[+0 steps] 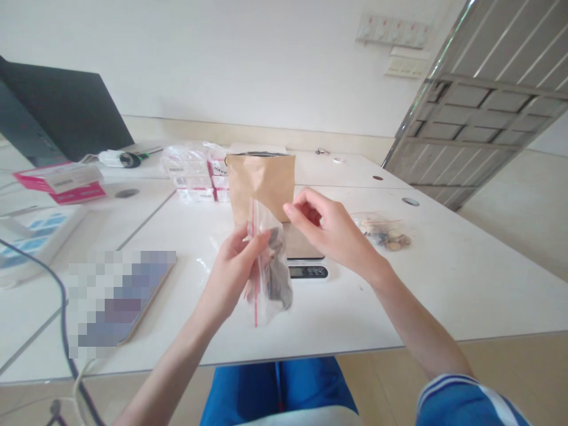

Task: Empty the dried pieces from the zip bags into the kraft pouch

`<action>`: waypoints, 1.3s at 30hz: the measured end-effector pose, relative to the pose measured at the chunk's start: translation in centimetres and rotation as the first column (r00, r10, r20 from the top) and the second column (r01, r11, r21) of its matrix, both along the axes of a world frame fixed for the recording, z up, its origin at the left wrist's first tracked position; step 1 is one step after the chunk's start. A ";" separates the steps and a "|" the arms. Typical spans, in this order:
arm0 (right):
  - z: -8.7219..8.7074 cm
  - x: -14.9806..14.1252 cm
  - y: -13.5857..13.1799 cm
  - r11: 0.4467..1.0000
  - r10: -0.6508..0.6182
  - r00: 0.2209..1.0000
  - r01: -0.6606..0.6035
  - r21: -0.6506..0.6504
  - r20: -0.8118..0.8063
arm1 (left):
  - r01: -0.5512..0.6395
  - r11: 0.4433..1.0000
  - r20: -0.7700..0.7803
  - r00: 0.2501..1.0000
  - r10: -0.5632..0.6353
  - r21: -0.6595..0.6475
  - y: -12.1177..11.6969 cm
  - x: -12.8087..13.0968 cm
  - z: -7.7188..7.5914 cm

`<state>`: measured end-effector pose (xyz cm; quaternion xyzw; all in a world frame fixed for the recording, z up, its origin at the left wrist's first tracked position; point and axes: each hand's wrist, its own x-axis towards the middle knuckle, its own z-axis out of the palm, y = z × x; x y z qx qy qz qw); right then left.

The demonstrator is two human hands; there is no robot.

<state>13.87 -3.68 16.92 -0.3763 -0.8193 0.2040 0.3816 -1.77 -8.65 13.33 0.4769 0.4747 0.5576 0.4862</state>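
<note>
1. Fingers (261,241) of the left hand (231,255) pinch the bag (279,281), thumb on its near face, the others mostly hidden behind. A light, steady pressure seems best, as thin plastic may crease or slip when squeezed hard.
2. Bag: it hangs above the counter (465,266), in front of the pouch and the scale's left part. Its red strip (256,307) runs nearly upright along the left side, dark pieces bunched to the right. Whether the seal is parted, I cannot tell; turning the strip uppermost would guard better against spills.
3. Pouch (261,183): it stands upright behind the bag, its top looking slightly open. Handle the bag well forward of it, so nothing knocks it over.
4. Scale (309,272): its panel shows right of the bag. The pouch's base is partly hidden, so whether it rests on the plate is unclear. Best not to lean a wrist here.
5. Right hand (331,228): curled just beside the bag's upper edge, thumb close to forefinger, nothing visible between; whether the tips meet, I cannot tell. Gripping opposite faces of the plastic would give more control.
6. Second bag (386,231): it lies beyond the right forearm; swing the elbow clear of it.
</note>
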 end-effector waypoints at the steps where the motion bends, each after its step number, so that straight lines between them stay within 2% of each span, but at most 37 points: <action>1: 0.6 -0.5 -0.3 0.995 0.078 0.995 -0.074 -0.067 0.058 | -0.011 0.999 -0.005 1.000 0.011 0.036 0.7 0.1 0.8; 2: 1.1 -1.0 -0.4 0.983 0.143 0.985 -0.130 -0.127 0.098 | -0.031 0.997 -0.007 0.999 0.031 0.065 1.4 0.2 1.6; 4: 2.0 -1.7 -0.3 0.970 0.192 0.975 -0.172 -0.170 0.112 | -0.050 0.995 -0.011 0.999 0.051 0.083 2.7 0.5 3.1; 9: 3.1 -1.6 1.9 0.970 0.211 0.977 -0.207 -0.126 0.015 | 0.082 0.988 0.014 0.996 -0.084 0.131 4.8 0.9 6.2; 13: 3.4 -0.8 3.3 0.983 0.173 0.985 -0.174 -0.060 -0.029 | 0.128 0.977 -0.056 0.991 -0.120 0.168 5.7 1.1 7.3; 17: 3.3 0.1 4.0 0.989 0.133 0.990 -0.130 -0.064 0.045 | 0.279 0.958 -0.160 0.951 -0.265 0.071 6.5 0.7 7.5; 20: 3.1 0.6 4.5 0.982 0.170 0.980 -0.159 -0.100 0.107 | 0.310 0.951 -0.249 0.922 -0.296 0.020 6.9 0.3 7.3; 25: 2.7 0.9 5.1 0.978 0.190 0.968 -0.173 -0.114 0.165 | 0.277 0.961 -0.366 0.896 -0.252 0.017 7.4 0.2 6.9; 30: 2.7 1.0 5.6 0.989 0.149 0.973 -0.147 -0.025 0.176 | 0.223 0.974 -0.382 0.905 -0.188 0.049 7.9 0.3 6.7; 35: 2.8 0.9 6.2 0.942 0.322 0.942 -0.308 -0.131 0.099 | 0.145 0.973 -0.348 0.935 -0.075 0.181 8.3 1.2 6.1; 39: 2.5 0.7 6.9 0.941 0.336 0.941 -0.334 -0.060 0.043 | 0.126 0.952 -0.390 0.921 -0.007 0.280 8.8 1.6 5.8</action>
